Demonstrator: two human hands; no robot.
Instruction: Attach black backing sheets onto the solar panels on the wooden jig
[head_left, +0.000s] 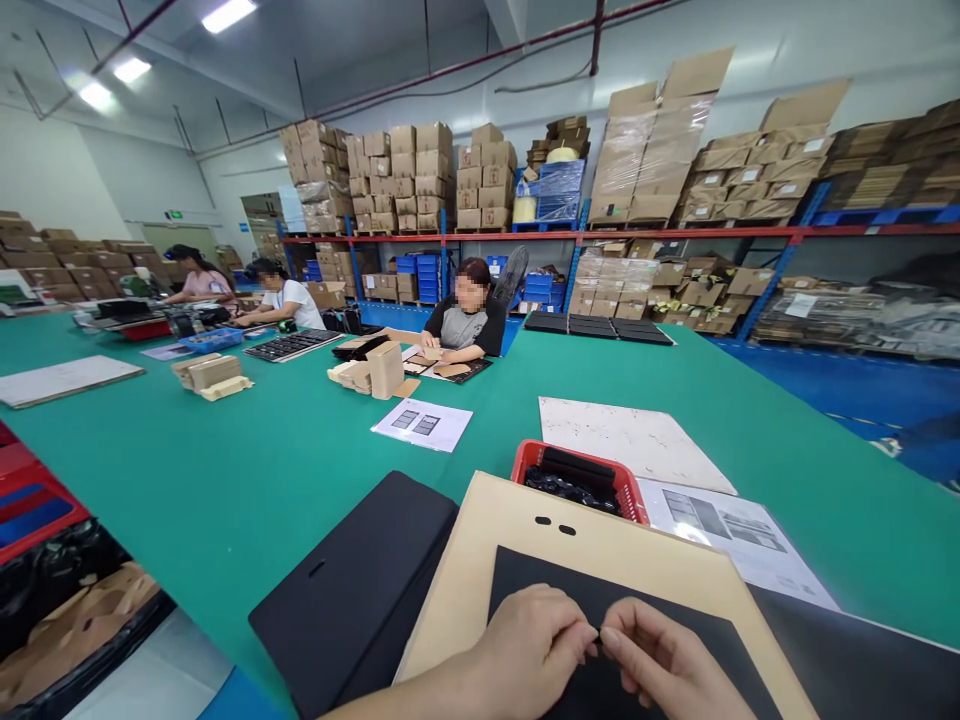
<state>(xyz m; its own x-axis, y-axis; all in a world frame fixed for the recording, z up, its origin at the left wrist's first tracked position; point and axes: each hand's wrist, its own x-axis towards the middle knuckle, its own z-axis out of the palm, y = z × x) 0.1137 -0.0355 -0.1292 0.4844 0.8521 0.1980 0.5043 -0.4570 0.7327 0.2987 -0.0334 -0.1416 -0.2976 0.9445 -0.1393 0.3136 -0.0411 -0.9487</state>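
My left hand (536,640) and my right hand (664,655) meet fingertip to fingertip over a black sheet (712,640). Both are closed in a pinch; a tiny dark bit shows between them, too small to name. Under the black sheet lies a cream-coloured board (480,540). Two small black oval pieces (567,530) rest near the board's far edge. Left of the board is a stack of black panels (352,580), the top one with a small slot. Just beyond the board stands a red basket (634,490) holding black pieces and dark plastic.
Printed sheets (424,425) and a pale board (630,435) lie on the green table (315,440). A co-worker (469,320) sits across, beside cardboard pieces (386,370). Two more people work at far left. A red crate (34,500) stands below the table's left edge.
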